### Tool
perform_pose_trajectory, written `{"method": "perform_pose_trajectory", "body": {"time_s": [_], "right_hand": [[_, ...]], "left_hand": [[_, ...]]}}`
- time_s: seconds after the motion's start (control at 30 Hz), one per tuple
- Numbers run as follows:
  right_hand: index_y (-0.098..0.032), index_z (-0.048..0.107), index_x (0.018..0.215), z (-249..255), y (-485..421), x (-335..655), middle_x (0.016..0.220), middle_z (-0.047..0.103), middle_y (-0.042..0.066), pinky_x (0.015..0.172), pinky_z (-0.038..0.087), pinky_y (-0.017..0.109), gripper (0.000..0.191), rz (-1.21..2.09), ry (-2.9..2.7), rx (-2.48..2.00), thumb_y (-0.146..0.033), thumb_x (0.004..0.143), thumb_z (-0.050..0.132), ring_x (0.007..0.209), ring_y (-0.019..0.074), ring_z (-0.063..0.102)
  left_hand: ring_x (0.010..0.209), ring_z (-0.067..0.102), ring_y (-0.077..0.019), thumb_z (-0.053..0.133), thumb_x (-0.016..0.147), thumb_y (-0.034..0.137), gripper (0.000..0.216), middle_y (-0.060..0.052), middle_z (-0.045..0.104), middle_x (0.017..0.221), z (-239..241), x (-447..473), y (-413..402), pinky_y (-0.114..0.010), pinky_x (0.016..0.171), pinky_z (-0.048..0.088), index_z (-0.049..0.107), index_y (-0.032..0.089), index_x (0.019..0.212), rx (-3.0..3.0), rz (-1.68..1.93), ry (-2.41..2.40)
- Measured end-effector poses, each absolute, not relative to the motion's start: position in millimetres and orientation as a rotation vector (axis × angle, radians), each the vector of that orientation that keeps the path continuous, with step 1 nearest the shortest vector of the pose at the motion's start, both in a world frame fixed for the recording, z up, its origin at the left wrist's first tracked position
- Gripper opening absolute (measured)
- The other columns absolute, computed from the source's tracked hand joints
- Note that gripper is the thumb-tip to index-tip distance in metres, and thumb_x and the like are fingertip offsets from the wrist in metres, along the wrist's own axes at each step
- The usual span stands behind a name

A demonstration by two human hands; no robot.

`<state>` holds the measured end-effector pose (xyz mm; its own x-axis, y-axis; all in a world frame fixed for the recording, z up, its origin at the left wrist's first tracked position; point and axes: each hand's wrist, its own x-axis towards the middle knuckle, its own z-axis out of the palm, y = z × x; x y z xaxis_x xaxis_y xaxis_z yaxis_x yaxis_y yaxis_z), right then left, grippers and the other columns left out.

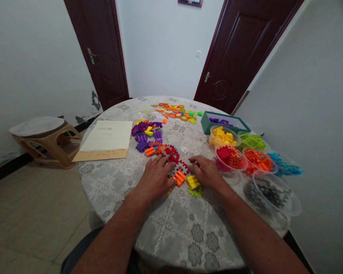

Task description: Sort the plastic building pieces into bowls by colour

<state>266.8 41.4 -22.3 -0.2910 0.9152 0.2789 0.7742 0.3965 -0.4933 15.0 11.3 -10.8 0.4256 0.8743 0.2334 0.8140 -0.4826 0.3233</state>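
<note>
My left hand lies palm down on the round table, fingers stretched toward a red and grey block assembly. Its fingertips touch the red toothed pieces. My right hand rests just right of that assembly, fingers curled, tips at the red piece's edge. Orange pegs and yellow pegs sit between the two hands, with a green flat piece under the yellow ones. I cannot tell if the right hand grips anything.
Clear bowls hold sorted blocks at the right: yellow, red, orange, green, blue, grey. A teal box stands behind them. Purple pieces, a paper pad, far mixed pieces and a stool are left.
</note>
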Motion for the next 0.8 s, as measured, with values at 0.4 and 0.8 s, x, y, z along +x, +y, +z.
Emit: {"method": "perform_pose_trajectory", "body": {"time_s": [0.4,0.8], "right_hand": [[-0.022,0.071,0.128,19.2,22.2,289.1,0.115,0.075,0.007,0.079,0.050,0.029,0.041,0.769,-2.504,-1.461,-0.026,0.087,0.064,0.093,0.0214,0.068],[-0.021,0.063,0.100,18.2,22.0,287.9,0.086,0.067,-0.001,0.065,0.040,0.026,0.014,0.912,-2.356,-1.413,-0.031,0.092,0.068,0.075,0.0151,0.059]], "left_hand": [[0.132,0.058,-0.0297,0.062,0.089,0.014,0.040,-0.015,0.067,0.136,-17.3,-1.9,27.8,-0.046,0.116,0.044,0.069,0.019,0.128,2.573,0.505,1.658],[0.127,0.059,-0.0309,0.077,0.089,0.028,0.044,-0.012,0.070,0.131,-7.7,24.2,2.2,-0.051,0.113,0.043,0.066,0.021,0.130,2.647,0.753,1.292]]}}
